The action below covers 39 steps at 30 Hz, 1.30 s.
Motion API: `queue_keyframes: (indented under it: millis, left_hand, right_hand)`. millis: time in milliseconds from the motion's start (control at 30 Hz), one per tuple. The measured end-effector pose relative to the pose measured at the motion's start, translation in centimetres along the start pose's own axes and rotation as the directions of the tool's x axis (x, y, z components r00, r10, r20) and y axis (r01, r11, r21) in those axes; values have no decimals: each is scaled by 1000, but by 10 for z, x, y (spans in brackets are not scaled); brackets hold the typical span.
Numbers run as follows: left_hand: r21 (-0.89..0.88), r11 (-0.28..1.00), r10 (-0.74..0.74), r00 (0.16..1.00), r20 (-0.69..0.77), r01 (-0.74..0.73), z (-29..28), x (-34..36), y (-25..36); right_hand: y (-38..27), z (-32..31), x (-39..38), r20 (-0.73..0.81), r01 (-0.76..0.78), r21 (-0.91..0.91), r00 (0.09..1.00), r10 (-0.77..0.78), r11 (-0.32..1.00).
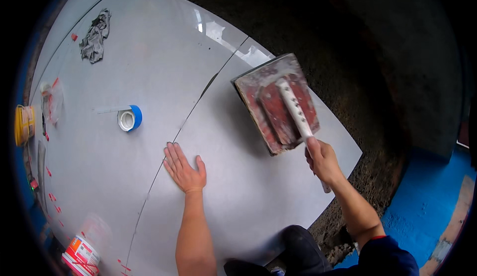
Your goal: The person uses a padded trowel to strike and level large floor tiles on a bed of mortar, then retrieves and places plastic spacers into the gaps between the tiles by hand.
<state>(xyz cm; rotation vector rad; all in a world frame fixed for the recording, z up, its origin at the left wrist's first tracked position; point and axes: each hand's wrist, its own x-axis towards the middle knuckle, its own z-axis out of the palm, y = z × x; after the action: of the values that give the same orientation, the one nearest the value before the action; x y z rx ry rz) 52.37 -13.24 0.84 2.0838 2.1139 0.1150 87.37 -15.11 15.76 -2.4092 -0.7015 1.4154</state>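
Observation:
My left hand [187,172] lies flat on a large glossy grey floor tile [233,196], fingers stretched out and touching the thin dark joint [149,190] between two tiles. My right hand [324,161] is closed around the white handle of a large square hand float [267,104]. The float's worn red-and-white back faces up, and it is tilted over the right-hand tile. Whether its face touches the tile, I cannot tell. A short, wider dark gap [208,85] shows along the joint to the left of the float.
A roll of blue tape [136,118] stands left of the joint. Farther left are a crumpled grey cloth [96,36], a yellow bucket [24,125], a white-and-red tub [82,255] and several small red tile spacers [51,196]. Rough dark ground [343,67] borders the tiles on the right.

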Motion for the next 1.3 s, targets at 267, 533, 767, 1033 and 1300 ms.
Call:
queue_keyframes:
  millis: [267, 533, 767, 1033, 1300]
  left_hand:
    - [-16, 1000, 1, 1000, -6, -1, -1, 0, 3]
    - [-46, 999, -10, 1000, 17, 11, -2, 0, -1]
    - [-29, 999, -35, 999, 40, 36, -2, 1, -2]
    - [-94, 994, -51, 997, 58, 56, -4, 3, -2]
    - [-94, 994, -57, 997, 45, 61, -2, 1, -5]
  right_hand:
    - [47, 45, 32, 83, 48, -170, 996, -34, 984]
    - [14, 6, 6, 87, 186, -504, 983, -164, 844]
    - [-84, 57, 225, 269, 548, -836, 435, -859, 15]
    - [-146, 74, 244, 329, 453, -879, 343, -880, -152]
    - [-139, 80, 253, 276, 436, -890, 279, -920, -135]
